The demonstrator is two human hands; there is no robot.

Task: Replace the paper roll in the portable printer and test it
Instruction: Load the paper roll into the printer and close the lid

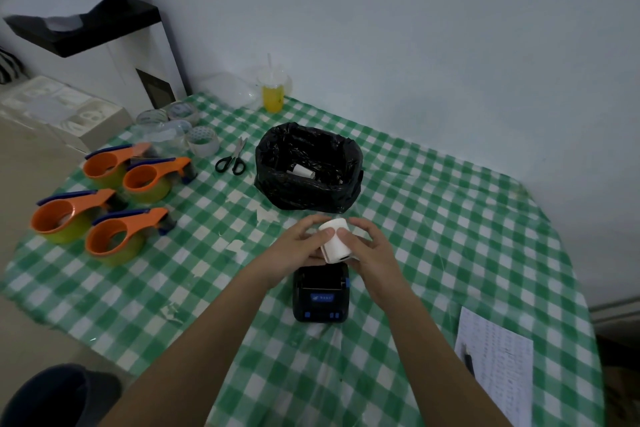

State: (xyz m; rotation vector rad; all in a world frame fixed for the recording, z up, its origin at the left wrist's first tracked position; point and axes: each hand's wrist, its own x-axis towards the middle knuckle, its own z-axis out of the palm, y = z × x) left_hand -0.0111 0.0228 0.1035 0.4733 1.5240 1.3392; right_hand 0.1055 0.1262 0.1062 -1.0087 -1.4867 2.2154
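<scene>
A white paper roll (335, 240) is held between both hands just above the far end of the black portable printer (320, 295). My left hand (301, 242) grips the roll's left side, and my right hand (370, 246) wraps its right side. The printer sits on the green checked tablecloth (433, 225) with blue buttons and a blue label on its near face. Its paper bay looks open, though my hands partly hide it.
A bin lined with a black bag (308, 166), holding a small white core, stands beyond the printer. Scissors (231, 158), tape rolls (202, 142) and several orange tape dispensers (114, 218) lie left. A yellow drink cup (273, 90) stands at the back. A printed sheet (498, 367) lies at the right.
</scene>
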